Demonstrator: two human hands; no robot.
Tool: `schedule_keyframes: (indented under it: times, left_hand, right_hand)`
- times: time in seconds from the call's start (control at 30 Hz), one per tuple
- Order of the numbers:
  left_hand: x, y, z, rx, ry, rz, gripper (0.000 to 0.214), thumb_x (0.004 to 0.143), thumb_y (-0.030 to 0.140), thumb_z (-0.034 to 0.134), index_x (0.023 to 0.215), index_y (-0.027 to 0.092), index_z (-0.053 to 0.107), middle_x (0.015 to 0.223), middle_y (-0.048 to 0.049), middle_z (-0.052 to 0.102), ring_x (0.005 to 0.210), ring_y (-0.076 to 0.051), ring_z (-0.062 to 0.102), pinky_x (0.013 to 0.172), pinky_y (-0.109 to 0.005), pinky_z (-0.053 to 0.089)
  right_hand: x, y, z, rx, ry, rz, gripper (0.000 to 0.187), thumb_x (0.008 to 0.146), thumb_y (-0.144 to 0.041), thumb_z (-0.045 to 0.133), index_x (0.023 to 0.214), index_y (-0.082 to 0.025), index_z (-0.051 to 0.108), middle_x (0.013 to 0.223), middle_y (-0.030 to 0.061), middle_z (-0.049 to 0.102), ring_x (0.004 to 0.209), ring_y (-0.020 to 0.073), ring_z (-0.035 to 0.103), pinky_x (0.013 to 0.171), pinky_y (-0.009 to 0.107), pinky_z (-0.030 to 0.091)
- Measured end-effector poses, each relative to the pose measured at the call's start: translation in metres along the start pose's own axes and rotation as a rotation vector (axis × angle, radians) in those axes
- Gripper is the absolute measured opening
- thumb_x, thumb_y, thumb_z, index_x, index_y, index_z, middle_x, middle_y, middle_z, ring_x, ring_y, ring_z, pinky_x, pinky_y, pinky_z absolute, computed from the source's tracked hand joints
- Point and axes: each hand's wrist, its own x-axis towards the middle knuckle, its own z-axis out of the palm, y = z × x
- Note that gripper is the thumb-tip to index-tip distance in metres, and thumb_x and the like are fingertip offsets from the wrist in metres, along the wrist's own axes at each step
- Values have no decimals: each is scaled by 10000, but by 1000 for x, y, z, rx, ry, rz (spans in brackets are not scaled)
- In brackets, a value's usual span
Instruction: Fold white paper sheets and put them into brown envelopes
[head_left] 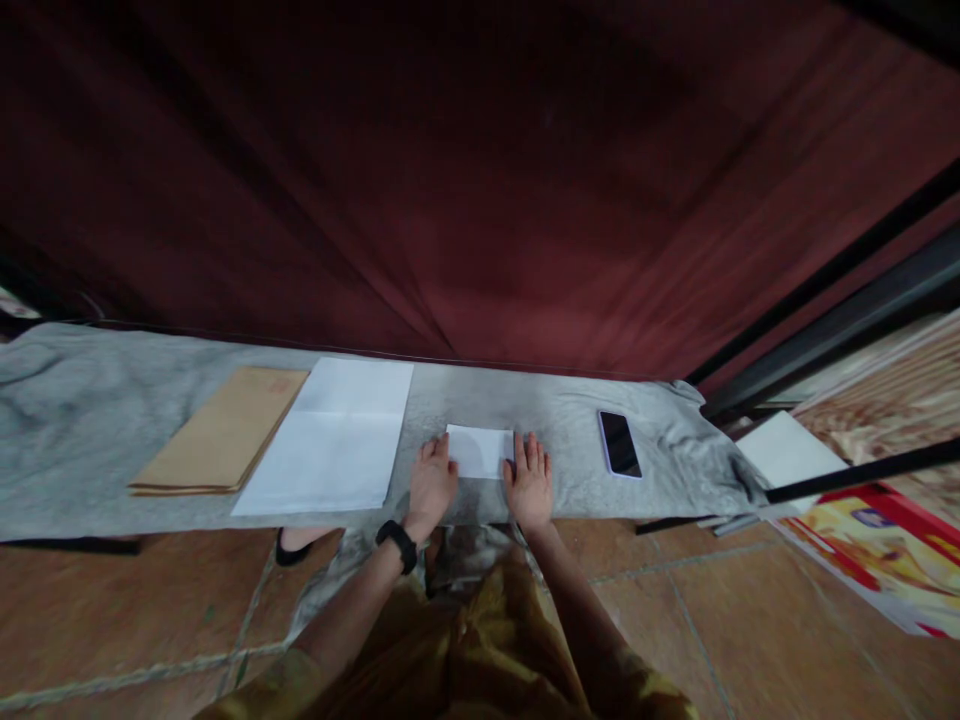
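Observation:
A small folded white paper [480, 450] lies on the grey cloth [90, 440] that covers a low surface. My left hand [432, 484] rests flat at the paper's left edge, fingers stretched out, with a black band on the wrist. On the paper's right edge my right hand [529, 482] lies flat too, fingers spread and tips touching it. Neither hand grips anything.
A stack of white sheets [334, 435] and a stack of brown envelopes [225, 432] lie to the left. A dark phone [619, 443] lies to the right. Dark red curtain hangs behind. More paper [787, 448] and a colourful poster [885, 550] sit at right on the tiled floor.

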Motion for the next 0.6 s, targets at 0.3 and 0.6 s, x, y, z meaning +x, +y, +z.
schedule_keyframes:
  times: [0.3, 0.6]
  left_hand:
    - [21, -3, -1, -458, -30, -244, 405, 681, 150, 611, 1084, 173, 650, 839, -50, 718, 828, -240, 670, 784, -378, 533]
    - [4, 26, -11, -814, -50, -380, 402, 715, 337, 695, 1067, 157, 627, 810, -31, 687, 649, -157, 625, 553, -259, 446]
  right_hand:
    - [1, 1, -10, 91, -76, -168, 443, 974, -119, 402, 1377, -154, 582, 1488, 112, 542, 1408, 239, 433, 1215, 499, 228]
    - [-2, -34, -35, 273, -120, -320, 503, 995, -205, 402, 1490, -143, 464, 1503, 108, 526, 1388, 213, 478, 1175, 392, 363]
